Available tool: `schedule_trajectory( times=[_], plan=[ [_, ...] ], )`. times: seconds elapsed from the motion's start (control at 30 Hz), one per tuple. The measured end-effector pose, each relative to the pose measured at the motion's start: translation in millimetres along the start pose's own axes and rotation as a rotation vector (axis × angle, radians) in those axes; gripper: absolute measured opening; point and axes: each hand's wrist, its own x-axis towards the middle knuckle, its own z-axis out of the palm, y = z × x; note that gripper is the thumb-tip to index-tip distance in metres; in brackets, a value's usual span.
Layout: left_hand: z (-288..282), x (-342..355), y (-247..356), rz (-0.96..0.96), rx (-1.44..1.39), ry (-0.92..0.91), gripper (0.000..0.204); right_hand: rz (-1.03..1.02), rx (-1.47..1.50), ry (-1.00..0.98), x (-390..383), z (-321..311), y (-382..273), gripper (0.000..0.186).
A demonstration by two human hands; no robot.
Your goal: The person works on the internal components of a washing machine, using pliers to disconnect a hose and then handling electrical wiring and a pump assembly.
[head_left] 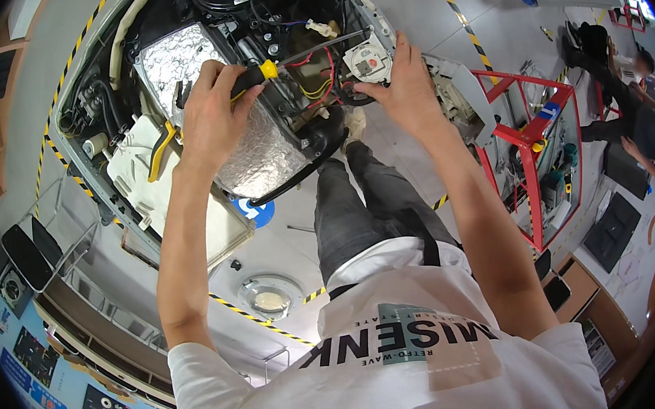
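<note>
Black-and-yellow-handled screwdriver (281, 64), slim metal shaft

The left hand (212, 113) covers most of the screwdriver (281, 64) handle, so only its yellow collar and shaft show; the shaft's tip is too thin to trace among the red wires (322, 73); the right hand (403, 85) hides the lower edge of the round white part (367, 60) and whatever its fingers press; the machine's (193, 67) top is cut off by the picture's edge; the foil pad (258, 152) conceals what lies beneath; the person at far right (636, 104) is small and blurred.
</note>
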Motion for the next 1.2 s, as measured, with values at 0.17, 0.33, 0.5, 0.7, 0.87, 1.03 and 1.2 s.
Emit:
schedule_trajectory(
  times=[0.17,0.33,0.5,0.7,0.87,1.03,1.2],
  plan=[
    [2.7,2.5,-4.9,0.218,0.116,0.104,0.027,-0.013,0.008,0.008,3.2,2.1,3.2,0.096],
    [-4.5,4.1,-6.5,0.08,0.023,-0.09,0.027,-0.018,0.005,-0.026,3.3,-1.4,3.6,0.096],
    [2.5,-0.1,-6.2,0.215,0.109,0.047,0.025,-0.012,0.021,0.005,1.7,-0.8,1.6,0.095],
    [14.8,-3.3,-11.0,0.425,0.243,0.211,0.031,0.012,-0.006,-0.026,2.7,1.6,1.6,0.101],
    [5.8,0.8,-8.1,0.245,0.117,0.064,0.028,0.001,0.025,-0.025,4.5,0.6,4.0,0.102],
    [-3.2,14.9,-3.5,0.083,0.008,-0.104,0.025,-0.02,0.025,-0.002,3.0,3.8,8.1,0.101],
    [2.2,16.7,-7.4,0.176,0.097,-0.042,0.024,-0.045,0.031,0.02,3.5,3.8,8.1,0.1]
  ],
)
